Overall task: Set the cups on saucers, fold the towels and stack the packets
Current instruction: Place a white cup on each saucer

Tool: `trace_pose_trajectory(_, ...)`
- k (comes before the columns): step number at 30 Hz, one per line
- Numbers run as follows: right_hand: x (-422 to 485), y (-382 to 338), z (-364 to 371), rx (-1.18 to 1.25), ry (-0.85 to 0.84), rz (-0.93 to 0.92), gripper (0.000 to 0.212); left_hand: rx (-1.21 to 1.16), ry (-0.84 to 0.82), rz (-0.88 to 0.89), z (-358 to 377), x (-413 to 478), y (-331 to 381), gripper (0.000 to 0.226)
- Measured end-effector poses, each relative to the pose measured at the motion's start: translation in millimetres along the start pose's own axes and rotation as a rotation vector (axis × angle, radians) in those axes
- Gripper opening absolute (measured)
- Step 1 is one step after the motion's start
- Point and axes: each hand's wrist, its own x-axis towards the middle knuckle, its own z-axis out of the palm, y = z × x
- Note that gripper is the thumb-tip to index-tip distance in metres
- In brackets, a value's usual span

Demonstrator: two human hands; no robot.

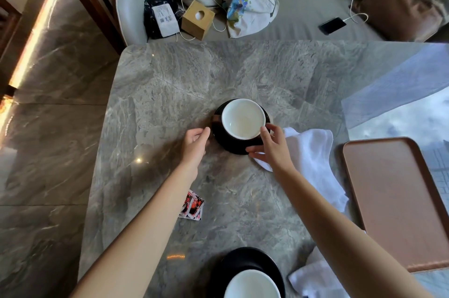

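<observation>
While the cup (243,119) stands on its black saucer (230,147) mid-counter (170,84), packets (193,206) lie near-left of it. The left grip (195,143), fingers relaxed and apart, hovers just left. The right grip (269,146) pinches its right rim. A towel (313,152) lies right.
</observation>
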Motion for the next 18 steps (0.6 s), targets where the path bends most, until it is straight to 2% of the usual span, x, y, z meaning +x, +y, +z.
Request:
trace_pose_trajectory(8,-55.6,45.8,-3.3,-0.037,-0.007,0.006,0.028,0.103,0.083,0.147,-63.9,-38.3,-37.2,0.015)
trace_pose_trajectory(11,-75.7,59.7,-7.1,-0.141,-0.039,-0.023,0.02,0.141,0.107,0.246,-81.4,-55.1,-47.3,0.008)
trace_pose_trajectory(14,-93.2,69.2,-17.6,-0.304,-0.071,-0.093,0.014,0.244,0.061,0.361,-81.9,-75.9,-56.1,0.017)
trace_pose_trajectory(18,-107.4,74.5,-40.4,-0.516,-0.019,-0.239,0.013,0.439,-0.105,0.463,-54.5,-96.2,-66.4,0.012)
